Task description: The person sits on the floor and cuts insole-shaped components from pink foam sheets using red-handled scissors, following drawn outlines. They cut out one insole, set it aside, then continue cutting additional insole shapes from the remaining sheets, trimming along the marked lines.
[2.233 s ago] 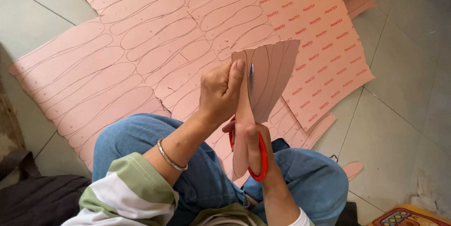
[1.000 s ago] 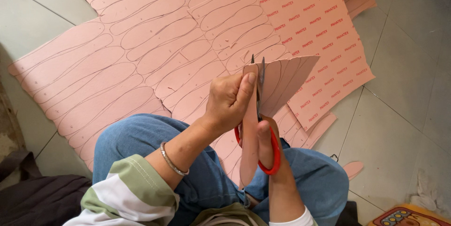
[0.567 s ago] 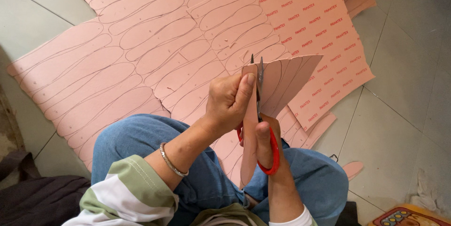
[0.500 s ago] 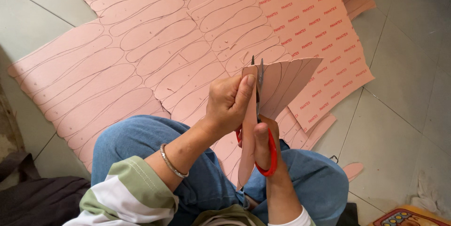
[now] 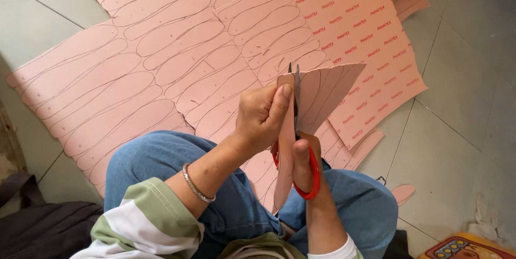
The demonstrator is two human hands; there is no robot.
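Left hand pinches the thin, bendy pink sheet beside the cut line, right hand clamped in the scissors; looks light, best held near the blades

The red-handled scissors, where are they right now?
In the head view, just right of centre: the right hand holds the scissors upright above the lap, blades in the pink sheet piece pinched by the left hand.
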